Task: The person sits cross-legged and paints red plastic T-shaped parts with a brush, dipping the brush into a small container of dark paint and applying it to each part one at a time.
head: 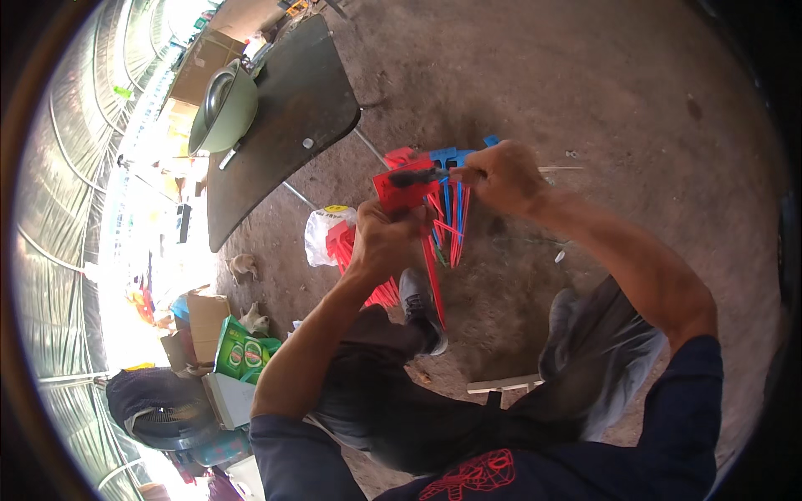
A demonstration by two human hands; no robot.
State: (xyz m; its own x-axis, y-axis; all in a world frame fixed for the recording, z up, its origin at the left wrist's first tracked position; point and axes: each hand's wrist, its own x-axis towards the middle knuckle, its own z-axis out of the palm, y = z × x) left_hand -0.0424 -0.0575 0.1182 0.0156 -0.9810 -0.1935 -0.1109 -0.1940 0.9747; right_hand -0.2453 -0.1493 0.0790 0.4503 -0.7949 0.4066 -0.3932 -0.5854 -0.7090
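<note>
My left hand (388, 238) grips a red plastic plant-label stake (402, 190) just below its flat plate. The stake's long pointed leg (433, 282) runs down past my shoe. In my right hand (506, 178) is a small tool with a dark, blurred head (412, 178), perhaps a brush. That head lies over the face of the red plate; whether it touches cannot be told. Beneath my hands are more red stakes (401, 156) and blue stakes (443, 156) on the ground. Another bundle of red stakes (341, 241) lies by a clear plastic bag (319, 232), left of my left hand.
A dark table (294, 81) at upper left carries a pale green basin (229, 122) and a small white cap (307, 143). Two small animals (242, 267) are on the dirt floor. Cardboard boxes (210, 319), a green bag (241, 354) and a fan (166, 416) stand at left.
</note>
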